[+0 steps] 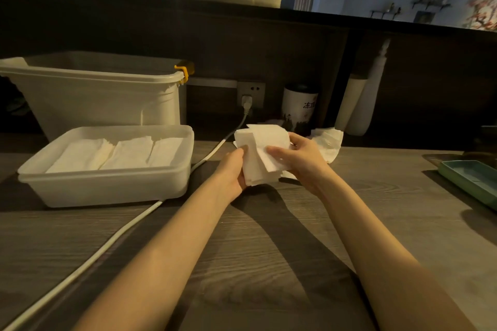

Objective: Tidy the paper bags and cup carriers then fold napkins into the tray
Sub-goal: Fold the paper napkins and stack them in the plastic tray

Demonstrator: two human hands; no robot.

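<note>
- Folding is under way: the left hand point(233, 169) and right hand point(301, 162) each pinch one wad of napkins point(262, 153) above the surface point(242, 244).
- Three folded stacks point(118, 153) already lie side by side in the tray point(107, 185).
- One loose napkin pile point(329, 144) waits behind the right hand.
- No paper bags or cup carriers show; that part looks finished.

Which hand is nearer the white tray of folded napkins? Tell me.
Left. The left hand grips the napkin stack just right of the tray; the right hand holds the stack's far side, further off.
</note>
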